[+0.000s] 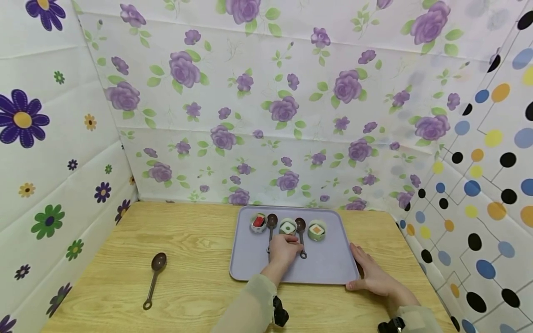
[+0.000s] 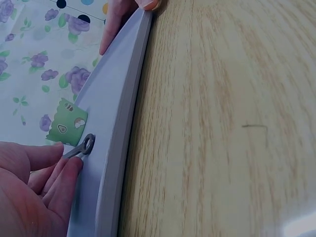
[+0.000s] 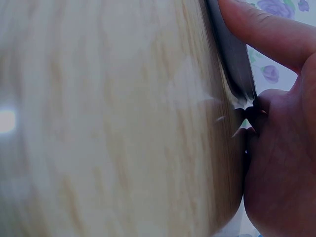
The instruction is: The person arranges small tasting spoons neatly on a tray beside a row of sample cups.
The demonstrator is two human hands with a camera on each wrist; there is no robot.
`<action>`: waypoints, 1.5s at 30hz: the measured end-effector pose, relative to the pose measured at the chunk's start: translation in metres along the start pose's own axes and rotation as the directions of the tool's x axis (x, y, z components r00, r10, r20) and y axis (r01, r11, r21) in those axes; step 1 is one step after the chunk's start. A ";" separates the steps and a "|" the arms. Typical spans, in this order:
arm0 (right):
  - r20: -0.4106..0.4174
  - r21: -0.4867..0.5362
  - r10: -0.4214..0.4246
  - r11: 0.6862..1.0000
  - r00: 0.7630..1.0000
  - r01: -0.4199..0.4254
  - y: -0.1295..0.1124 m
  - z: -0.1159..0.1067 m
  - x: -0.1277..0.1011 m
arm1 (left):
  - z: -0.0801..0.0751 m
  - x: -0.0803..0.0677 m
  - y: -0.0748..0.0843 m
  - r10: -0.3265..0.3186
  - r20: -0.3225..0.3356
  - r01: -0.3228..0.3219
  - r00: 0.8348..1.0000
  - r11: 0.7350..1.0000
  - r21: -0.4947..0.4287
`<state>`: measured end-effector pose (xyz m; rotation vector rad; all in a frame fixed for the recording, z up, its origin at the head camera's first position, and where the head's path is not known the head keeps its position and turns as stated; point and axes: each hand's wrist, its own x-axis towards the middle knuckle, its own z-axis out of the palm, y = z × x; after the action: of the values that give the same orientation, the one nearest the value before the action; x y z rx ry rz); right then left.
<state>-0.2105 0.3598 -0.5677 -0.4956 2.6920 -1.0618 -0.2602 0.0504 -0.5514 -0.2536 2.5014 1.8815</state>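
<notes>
On the lilac tray (image 1: pixel 329 268), my left hand (image 1: pixel 283 253) is at the handle of the right-hand brown spoon (image 1: pixel 300 225). In the left wrist view, thumb and fingers pinch that handle just below its ring end (image 2: pixel 89 143). The spoon lies between the middle cup (image 1: pixel 288 226), holding a white piece with a green centre, and the green cup (image 1: pixel 317 232), holding a white piece with an orange centre. My right hand (image 1: pixel 374 275) holds the tray's front right corner, thumb at the front edge and fingers along the right side.
Another brown spoon (image 1: pixel 272 221) lies on the tray beside the left cup (image 1: pixel 258 225), which has a red piece in it. A third spoon (image 1: pixel 158 262) rests on the wooden table (image 1: pixel 195 259) to the left. Patterned sheets (image 1: pixel 258 106) hang behind and at both sides.
</notes>
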 end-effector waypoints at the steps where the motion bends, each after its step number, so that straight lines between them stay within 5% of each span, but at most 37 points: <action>1: 0.001 0.003 0.001 1.000 1.000 -0.001 0.000 0.000 0.000 | -0.001 0.000 0.000 0.003 0.002 -0.003 1.000 1.000 -0.002; 12: 0.005 0.012 0.013 1.000 1.000 -0.013 -0.001 -0.002 -0.001 | -0.005 -0.004 0.000 0.042 0.030 -0.040 0.999 0.998 -0.052; 21: -0.002 -0.007 0.005 1.000 1.000 -0.005 0.000 -0.001 0.000 | -0.024 -0.014 0.001 0.045 0.150 0.003 0.988 0.953 -0.303; 36: 0.002 -0.019 -0.004 1.000 1.000 0.004 0.001 0.000 -0.001 | -0.085 -0.016 0.000 0.080 0.327 0.036 0.942 0.942 -0.335; 45: 0.002 -0.005 -0.007 1.000 1.000 0.007 0.002 0.000 0.000 | -0.144 -0.017 -0.003 0.160 0.411 -0.063 0.898 0.969 -0.240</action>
<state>-0.2113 0.3607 -0.5694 -0.5074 2.6936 -1.0562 -0.2291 -0.0852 -0.5120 0.2869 2.0577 1.9919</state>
